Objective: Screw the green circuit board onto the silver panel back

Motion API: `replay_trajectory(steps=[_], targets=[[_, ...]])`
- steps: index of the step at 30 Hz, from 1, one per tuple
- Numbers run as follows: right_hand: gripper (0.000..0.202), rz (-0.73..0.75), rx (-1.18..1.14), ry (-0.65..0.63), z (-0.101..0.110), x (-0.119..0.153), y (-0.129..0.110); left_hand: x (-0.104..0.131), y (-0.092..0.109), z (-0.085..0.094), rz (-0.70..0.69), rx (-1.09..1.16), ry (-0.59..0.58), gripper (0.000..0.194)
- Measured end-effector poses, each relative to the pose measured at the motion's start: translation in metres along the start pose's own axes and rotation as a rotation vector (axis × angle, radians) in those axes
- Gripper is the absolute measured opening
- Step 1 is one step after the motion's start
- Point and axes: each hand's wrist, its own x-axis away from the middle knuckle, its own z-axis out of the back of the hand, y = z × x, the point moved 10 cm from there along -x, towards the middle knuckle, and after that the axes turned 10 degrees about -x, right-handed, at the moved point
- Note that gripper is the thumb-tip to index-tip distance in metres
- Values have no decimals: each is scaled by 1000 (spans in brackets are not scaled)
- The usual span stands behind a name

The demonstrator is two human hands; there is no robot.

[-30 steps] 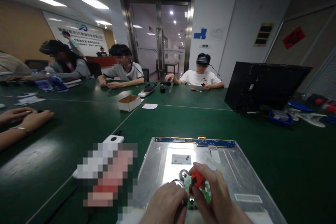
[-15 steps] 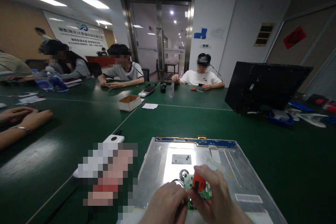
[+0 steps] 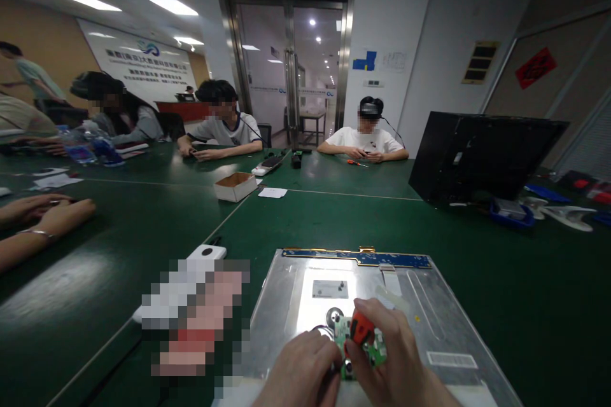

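Note:
A silver metal panel [image 3: 329,267] with a blue circuit strip [image 3: 396,260] along its far edge lies on the green table. Over its near part, my right hand [image 3: 394,353] grips an orange and black tool handle [image 3: 361,327] between thumb and fingers, above a small green circuit board [image 3: 341,331]. Closed fingers of my left hand [image 3: 303,365] rest at the board's left side; what they hold, if anything, is hidden. Small round metal parts [image 3: 335,317] sit just beyond the board.
Left of the panel lie a white device [image 3: 210,252] and a blurred reddish object [image 3: 214,305]. Farther off are a small open box [image 3: 235,187], a black monitor [image 3: 482,159] at the right, and seated people across the table. Another person's hands [image 3: 52,216] rest at the left.
The orange handle in my right hand has turned and tilts differently. Across the table, a person's raised hand has come down. At far left, a walking person has moved left.

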Motion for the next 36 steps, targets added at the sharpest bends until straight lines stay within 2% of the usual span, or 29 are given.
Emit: replay_trajectory(steps=[5,9,16,19,23,28,33,36], targets=[[41,22,-20,63,4,-16,-9,1,2,4,-18,8,40,17],[35,19,-3,77,7,-18,-11,2,2,5,-17,5,50,18],[48,-57,-104,-94,-2,2,6,0,2,0,-22,4,14,15],[53,-67,-123,-113,-3,8,9,0,2,-1,-15,10,-15,15],[54,-45,-95,-90,-2,7,8,2,0,-1,-18,3,25,17],[48,-6,7,-30,-1,4,2,3,-1,0,-58,2,128,17],[36,11,-3,56,4,-10,-6,3,-2,0,-36,1,110,20],[27,37,-33,61,7,-23,-13,4,-1,2,-45,16,132,21]])
